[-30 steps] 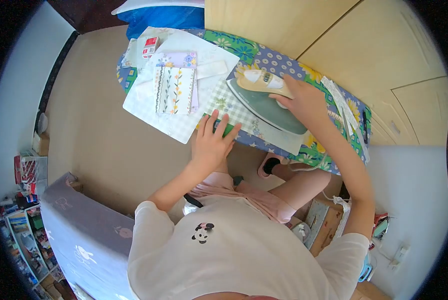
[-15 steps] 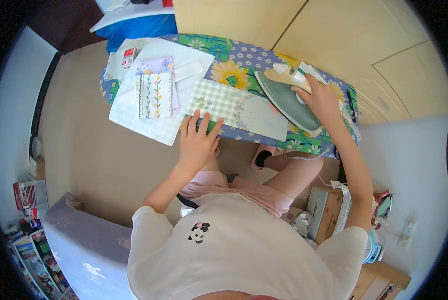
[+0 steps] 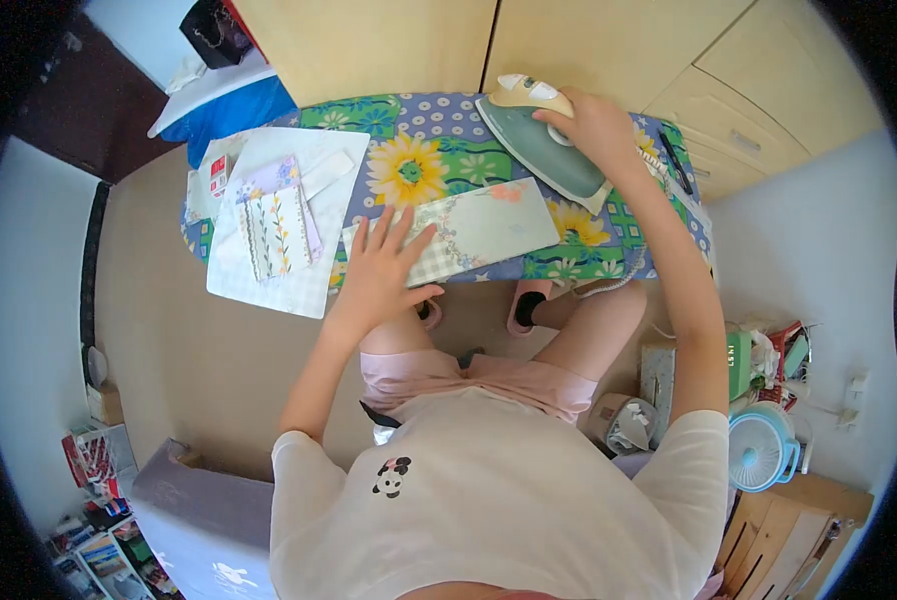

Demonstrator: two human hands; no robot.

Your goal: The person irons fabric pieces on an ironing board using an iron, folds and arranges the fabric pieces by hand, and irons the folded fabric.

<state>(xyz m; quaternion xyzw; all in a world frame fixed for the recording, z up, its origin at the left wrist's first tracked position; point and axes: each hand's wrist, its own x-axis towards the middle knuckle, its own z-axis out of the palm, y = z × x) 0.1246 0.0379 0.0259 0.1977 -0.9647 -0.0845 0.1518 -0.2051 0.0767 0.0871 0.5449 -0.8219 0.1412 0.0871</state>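
Note:
My right hand [image 3: 597,128] grips the handle of a cream and green clothes iron [image 3: 539,148]. The iron lies at the back of the patterned ironing board, beyond a long pale strip [image 3: 504,218] with green checks and flowers. Whether the strip is cloth or paper I cannot tell. My left hand [image 3: 377,275] rests with spread fingers on the strip's left part, covering some of the checks. Left of it, a white sheet [image 3: 319,240] carries a flower-embroidered piece [image 3: 277,235] and a lilac piece [image 3: 271,178].
The ironing board [image 3: 409,168] has a sunflower-print cover. A small red and white box [image 3: 221,175] is at its left end, a black pen-like item [image 3: 677,162] at its right. Cream cabinets [image 3: 609,45] stand behind. The iron's coiled cord [image 3: 619,283] hangs near my knee. A blue fan [image 3: 759,450] stands at right.
The iron has moved back, away from the strip. The strip has turned, its right end swinging toward the back. My left hand has shifted right, fingers wider apart. The view has turned.

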